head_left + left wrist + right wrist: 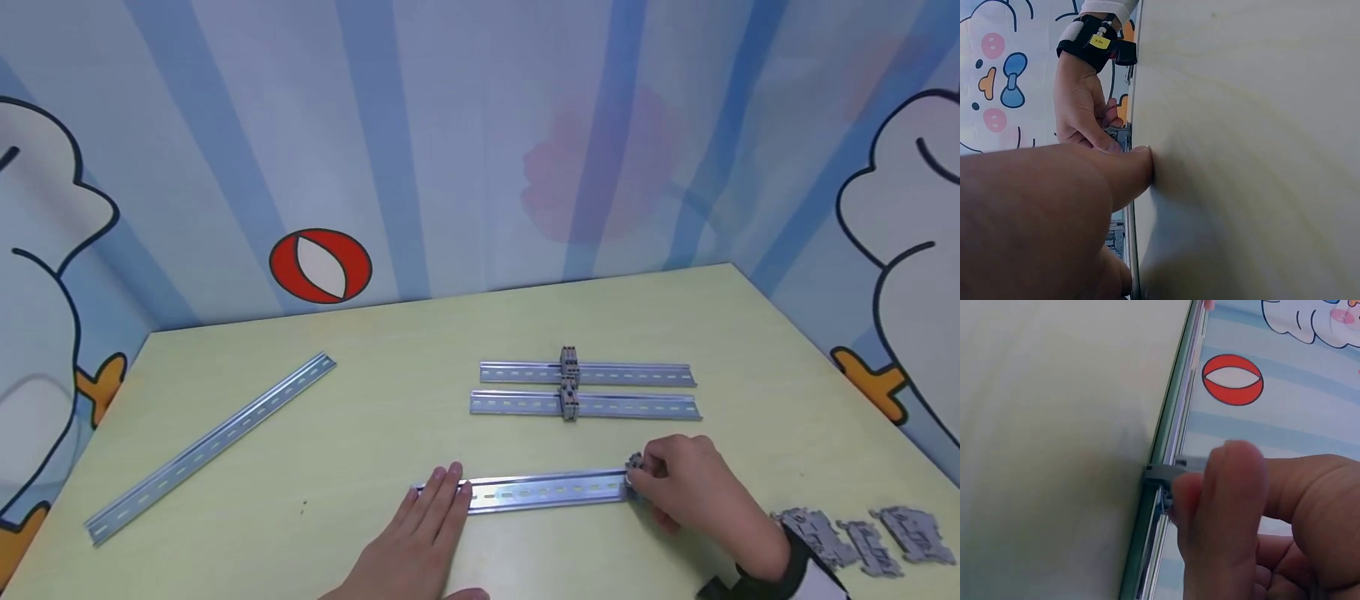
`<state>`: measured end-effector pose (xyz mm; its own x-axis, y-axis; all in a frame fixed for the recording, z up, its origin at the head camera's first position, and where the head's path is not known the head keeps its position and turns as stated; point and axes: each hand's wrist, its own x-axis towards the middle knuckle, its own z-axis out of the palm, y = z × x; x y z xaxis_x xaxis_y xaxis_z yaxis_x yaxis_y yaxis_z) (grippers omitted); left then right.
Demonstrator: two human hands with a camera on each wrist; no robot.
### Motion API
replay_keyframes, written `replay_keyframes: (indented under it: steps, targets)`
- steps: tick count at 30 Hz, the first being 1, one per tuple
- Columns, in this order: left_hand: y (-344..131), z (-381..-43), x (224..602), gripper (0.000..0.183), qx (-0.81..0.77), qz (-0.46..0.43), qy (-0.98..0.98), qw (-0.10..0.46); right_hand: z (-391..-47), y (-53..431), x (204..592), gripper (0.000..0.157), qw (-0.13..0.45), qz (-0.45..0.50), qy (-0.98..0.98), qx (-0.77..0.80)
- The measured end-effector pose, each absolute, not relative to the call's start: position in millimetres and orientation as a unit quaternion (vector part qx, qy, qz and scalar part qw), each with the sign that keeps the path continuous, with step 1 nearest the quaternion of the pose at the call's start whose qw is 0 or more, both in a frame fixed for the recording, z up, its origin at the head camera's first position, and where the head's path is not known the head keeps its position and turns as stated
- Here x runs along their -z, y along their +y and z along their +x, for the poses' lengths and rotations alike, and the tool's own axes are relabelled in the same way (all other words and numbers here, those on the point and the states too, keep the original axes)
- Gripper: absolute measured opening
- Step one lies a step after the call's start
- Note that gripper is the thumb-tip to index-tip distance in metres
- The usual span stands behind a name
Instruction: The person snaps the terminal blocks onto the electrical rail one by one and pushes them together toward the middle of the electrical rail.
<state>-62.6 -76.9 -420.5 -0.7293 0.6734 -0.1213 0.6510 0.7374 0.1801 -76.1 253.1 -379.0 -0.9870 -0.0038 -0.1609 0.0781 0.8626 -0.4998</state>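
A slotted metal DIN rail [547, 492] lies across the near part of the table. My left hand [420, 533] rests on its left end with the fingers straight. At the rail's right end my right hand [697, 487] pinches a grey terminal block [634, 461] between thumb and fingers. In the right wrist view the terminal block [1163, 474] sits across the rail [1175, 425], partly hidden by the fingertips. Whether it is fully clipped on cannot be seen. The left wrist view shows the left thumb [1132, 169] near the rail's edge.
Two parallel rails, a back rail [637, 374] and a front rail [637, 407], each carry grey terminal blocks near the middle. Another rail [210, 450] lies slanted at the left. Several loose grey terminal blocks [911, 533] lie flat at the right, beside the right wrist.
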Motion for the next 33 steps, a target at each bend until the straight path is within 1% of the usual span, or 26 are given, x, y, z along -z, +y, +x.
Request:
replay_keyframes:
  steps: [7, 17, 25, 33]
  targets:
    - [-78, -63, 420, 0.099, -0.060, 0.355, 0.928, 0.099, -79, 234, 384, 0.031, 0.072, 0.002, 0.948, 0.310]
    - [-77, -63, 417, 0.099, -0.068, 0.353, 0.927, 0.111, -87, 208, 390, 0.029, 0.091, -0.039, 0.927, 0.361]
    - [-75, -63, 416, 0.099, -0.066, 0.357, 0.928, 0.087, -91, 187, 390, 0.028, 0.102, -0.057, 0.915, 0.385]
    - [-75, -64, 416, 0.103, -0.066, 0.350, 0.928, 0.111, -93, 167, 394, 0.030, 0.107, -0.061, 0.909, 0.397]
